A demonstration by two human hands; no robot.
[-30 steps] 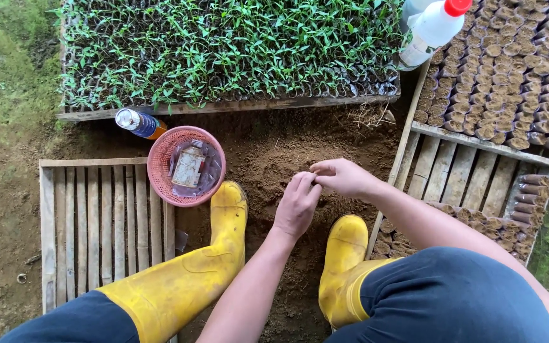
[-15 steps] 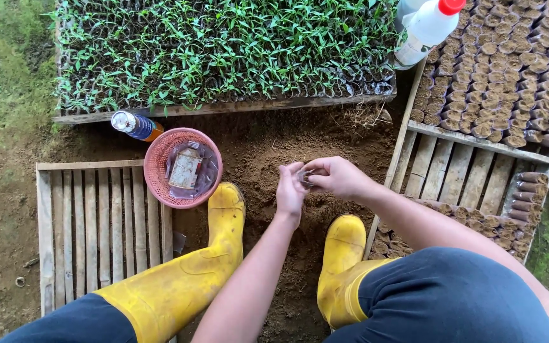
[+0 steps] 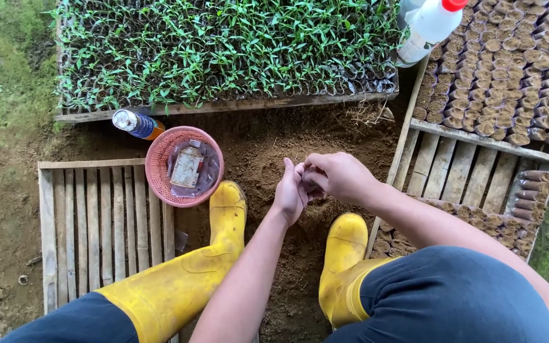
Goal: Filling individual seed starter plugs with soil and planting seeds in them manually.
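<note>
- The left hand [image 3: 289,194] and the right hand [image 3: 338,178] meet in the middle of the frame, over a patch of loose brown soil [image 3: 287,146].
- The left hand is held up flat with its fingers close together. The right hand is curled, and its fingertips touch the left hand's fingers.
- Something small may be pinched between them, but it is too tiny to tell.
- Two yellow rubber boots, left boot [image 3: 185,279] and right boot [image 3: 344,260], stand on the soil, one on each side below the hands.
- A pink basket [image 3: 160,184] sits left of the hands, with a clear plastic packet [image 3: 189,168] inside it.
- A small bottle [image 3: 136,123] lies just above the basket.
- A tray of green seedlings [image 3: 223,44] fills the top of the frame.
- A wooden slatted tray [image 3: 90,222] lies at the lower left.
- At the right, another wooden tray [image 3: 465,171] holds many little soil-filled pots [image 3: 509,70].
- A white spray bottle [image 3: 427,28] with a red cap is at the upper right.
</note>
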